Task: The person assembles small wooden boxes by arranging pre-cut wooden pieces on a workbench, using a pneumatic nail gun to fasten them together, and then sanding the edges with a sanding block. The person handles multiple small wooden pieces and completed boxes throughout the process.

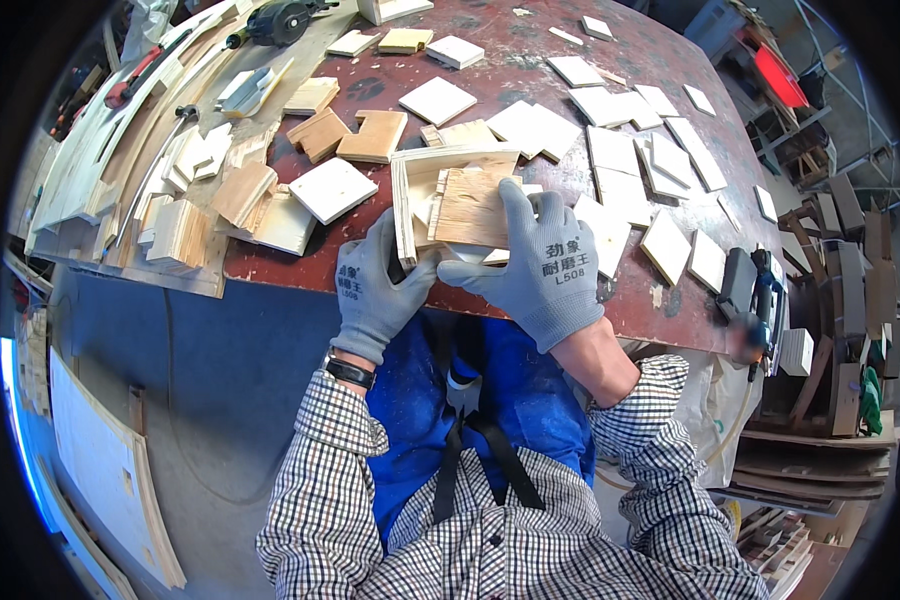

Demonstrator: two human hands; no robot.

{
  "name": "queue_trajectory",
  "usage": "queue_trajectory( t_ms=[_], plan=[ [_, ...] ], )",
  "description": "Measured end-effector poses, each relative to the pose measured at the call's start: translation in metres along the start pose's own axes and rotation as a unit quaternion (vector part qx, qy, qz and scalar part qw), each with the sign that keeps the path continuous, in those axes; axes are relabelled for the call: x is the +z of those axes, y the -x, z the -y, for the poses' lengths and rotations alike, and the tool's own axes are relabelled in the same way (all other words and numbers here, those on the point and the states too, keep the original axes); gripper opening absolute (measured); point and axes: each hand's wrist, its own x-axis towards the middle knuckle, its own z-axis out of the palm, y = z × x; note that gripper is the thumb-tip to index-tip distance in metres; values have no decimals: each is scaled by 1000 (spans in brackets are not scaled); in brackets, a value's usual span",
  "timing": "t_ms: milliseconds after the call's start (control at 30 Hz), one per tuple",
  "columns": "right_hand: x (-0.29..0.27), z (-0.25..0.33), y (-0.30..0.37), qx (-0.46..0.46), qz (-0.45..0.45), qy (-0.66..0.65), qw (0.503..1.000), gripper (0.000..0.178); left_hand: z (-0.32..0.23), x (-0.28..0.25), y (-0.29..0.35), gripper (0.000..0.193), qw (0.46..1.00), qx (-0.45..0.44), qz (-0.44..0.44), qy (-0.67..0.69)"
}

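My left hand (378, 285), in a grey work glove, is closed on the near left corner of a light plywood frame (403, 222), whose left and far sides show their layered edges. In my right hand (550, 262), gloved the same way, is a plywood piece (472, 208) with brown grain, held by its right edge within the frame. The thumb lies along the near side and the fingers curl over the right edge. Whether piece and frame touch underneath cannot be seen. Both are at the near edge of the dark red table (510, 70).
Pale square plywood pieces (334, 190) lie scattered over the table. Notched blocks (373, 135) and stacked blocks (182, 235) are on the left, near long boards (95, 170) and a black power tool (278, 22). A nail gun (763, 300) rests at the right edge.
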Motion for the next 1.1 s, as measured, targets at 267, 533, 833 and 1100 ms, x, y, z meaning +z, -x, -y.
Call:
queue_trajectory(
  t_ms=[267, 533, 833, 1100],
  plan=[
    [0, 7, -5, 7, 1, 41, 999, 114, 4, 1, 1, 74, 1000, 8, -1, -7],
    [7, -4, -5, -16, -6, 51, 999, 114, -4, -2, 0, 73, 1000, -9, -2, 6],
    [-7, -9, -6, -38, -3, 11, 999, 105, -10, -4, -3, 71, 1000, -6, -4, 12],
    [-5, -33, -16, -22, 27, -98, 995, 68, -1, -2, 2, 76, 1000, -3, 1, -15]
  ],
)
